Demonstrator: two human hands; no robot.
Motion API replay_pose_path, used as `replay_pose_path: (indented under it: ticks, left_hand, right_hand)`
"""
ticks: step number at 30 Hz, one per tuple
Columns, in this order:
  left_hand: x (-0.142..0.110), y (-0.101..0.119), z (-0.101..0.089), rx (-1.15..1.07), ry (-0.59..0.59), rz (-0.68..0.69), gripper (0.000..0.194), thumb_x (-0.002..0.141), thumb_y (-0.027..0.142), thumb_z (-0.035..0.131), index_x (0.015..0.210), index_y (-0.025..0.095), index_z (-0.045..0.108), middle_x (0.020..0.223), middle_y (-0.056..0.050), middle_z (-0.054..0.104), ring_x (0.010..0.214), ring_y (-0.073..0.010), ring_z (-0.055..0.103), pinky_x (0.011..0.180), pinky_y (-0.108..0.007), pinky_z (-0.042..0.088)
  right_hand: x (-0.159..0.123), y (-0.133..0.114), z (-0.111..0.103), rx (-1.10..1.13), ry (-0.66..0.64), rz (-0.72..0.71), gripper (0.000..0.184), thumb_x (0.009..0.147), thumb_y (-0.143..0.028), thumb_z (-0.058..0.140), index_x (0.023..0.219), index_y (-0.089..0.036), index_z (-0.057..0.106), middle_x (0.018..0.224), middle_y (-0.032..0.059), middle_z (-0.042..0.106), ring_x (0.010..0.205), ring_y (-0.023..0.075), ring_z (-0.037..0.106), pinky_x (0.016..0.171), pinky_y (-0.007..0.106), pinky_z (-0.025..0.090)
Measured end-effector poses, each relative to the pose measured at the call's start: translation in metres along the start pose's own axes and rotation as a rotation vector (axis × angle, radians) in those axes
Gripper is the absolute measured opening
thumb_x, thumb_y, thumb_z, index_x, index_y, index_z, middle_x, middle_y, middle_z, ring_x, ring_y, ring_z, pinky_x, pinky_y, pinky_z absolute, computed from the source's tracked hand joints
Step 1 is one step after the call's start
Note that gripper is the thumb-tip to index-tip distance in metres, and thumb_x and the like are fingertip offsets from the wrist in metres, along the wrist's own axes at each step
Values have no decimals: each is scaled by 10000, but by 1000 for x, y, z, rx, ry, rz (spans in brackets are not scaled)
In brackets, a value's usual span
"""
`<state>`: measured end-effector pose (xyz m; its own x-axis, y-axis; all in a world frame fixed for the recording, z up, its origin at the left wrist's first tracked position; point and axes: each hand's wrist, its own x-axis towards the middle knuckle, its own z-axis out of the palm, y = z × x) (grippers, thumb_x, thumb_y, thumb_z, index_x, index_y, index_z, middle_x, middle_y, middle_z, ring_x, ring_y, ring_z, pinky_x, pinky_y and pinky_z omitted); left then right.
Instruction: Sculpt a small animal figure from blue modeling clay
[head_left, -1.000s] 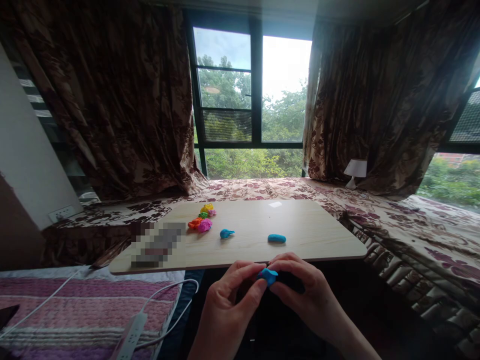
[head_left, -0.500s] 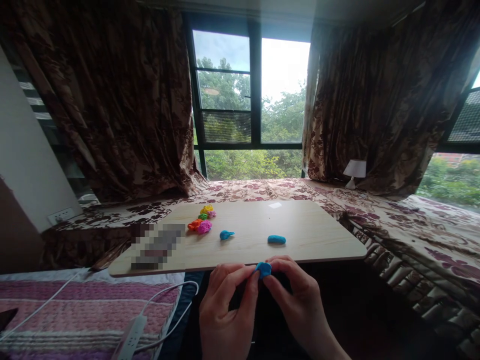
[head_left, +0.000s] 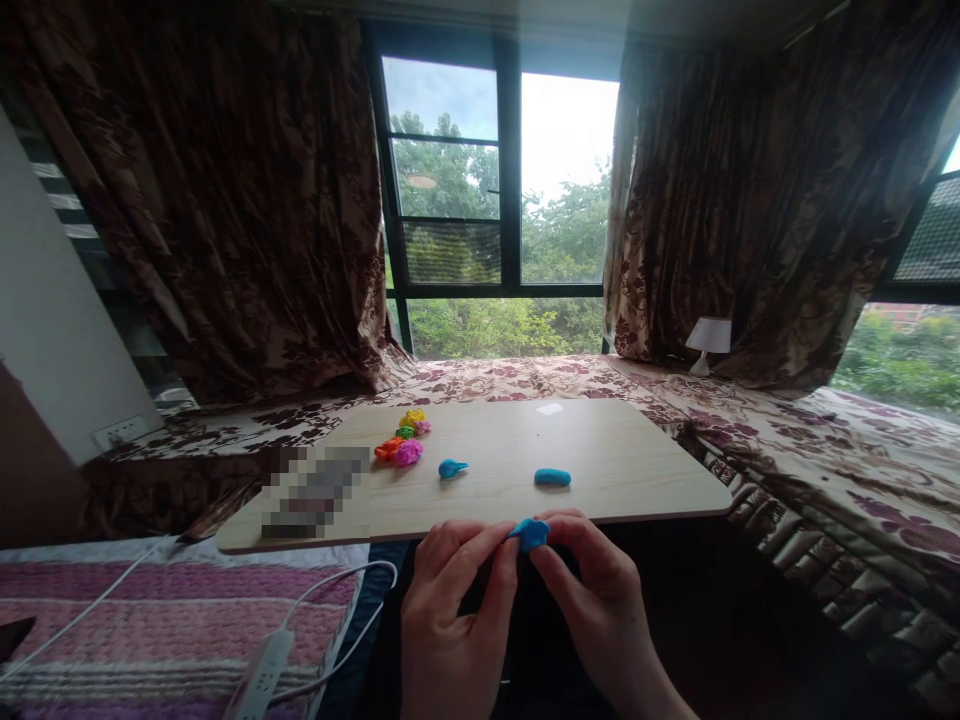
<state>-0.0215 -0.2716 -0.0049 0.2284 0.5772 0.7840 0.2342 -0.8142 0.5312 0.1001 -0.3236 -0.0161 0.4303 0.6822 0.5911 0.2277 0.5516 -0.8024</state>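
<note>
Between both hands, just off the table's near edge, is a small lump of blue modelling clay (head_left: pixel 533 535). My left hand (head_left: pixel 461 605) pinches its left side with thumb and forefinger. My right hand (head_left: pixel 596 590) grips the right side between thumb and fingers. On the table lie a blue clay piece (head_left: pixel 451 468) with a rounded body and a pointed tip, and a blue clay roll (head_left: pixel 553 477) farther right. Orange clay (head_left: pixel 389 449), magenta clay (head_left: pixel 409 453), green clay (head_left: pixel 405 432) and yellow clay (head_left: pixel 412 418) sit bunched together at the left.
The pale wooden table (head_left: pixel 630 460) has rounded corners. A pixelated patch (head_left: pixel 319 492) covers its left end. A white power strip (head_left: pixel 259 675) with a cable rests on the striped bedding (head_left: pixel 150 620) at lower left. A small lamp (head_left: pixel 708 340) stands by the curtain.
The blue lump in my hands now looks wider and flatter on its right side, and thinner toward my left fingers. Both hands have barely moved; the clay pieces on the table stay put.
</note>
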Motion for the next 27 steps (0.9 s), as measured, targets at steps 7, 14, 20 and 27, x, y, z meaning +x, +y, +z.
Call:
replay_pose_path:
  ticks: [7,14,20,27]
  left_hand:
    - [2,-2,3,93,165,143,230,723,87,644,898,236,636,816,-4,601,815,-175,552,788,-315,428]
    - [-2,0,3,-44,33,-64,347,799,159,580,1133,253,556,1037,-25,584,973,-184,556,877,-312,423]
    - [0,1,4,33,51,-35,135,769,178,622,885,241,599,857,4,616,846,-170,566,806,-293,426]
    - [1,-3,5,52,122,44,186,734,181,656,906,248,685,801,-11,653,804,-186,581,835,-331,423]
  right_hand:
    - [-2,-4,5,18,-3,10,47,809,-186,612,856,-192,608,867,36,619,831,180,601,752,301,501]
    - [-1,1,2,21,19,21,39,817,-193,613,855,-196,604,887,33,628,846,177,598,753,296,489]
    - [-1,-1,2,29,-2,17,38,812,-187,617,849,-189,609,857,30,617,826,175,603,754,303,496]
    - [0,6,4,62,24,39,30,799,-218,636,810,-191,633,832,28,641,797,171,612,734,294,511]
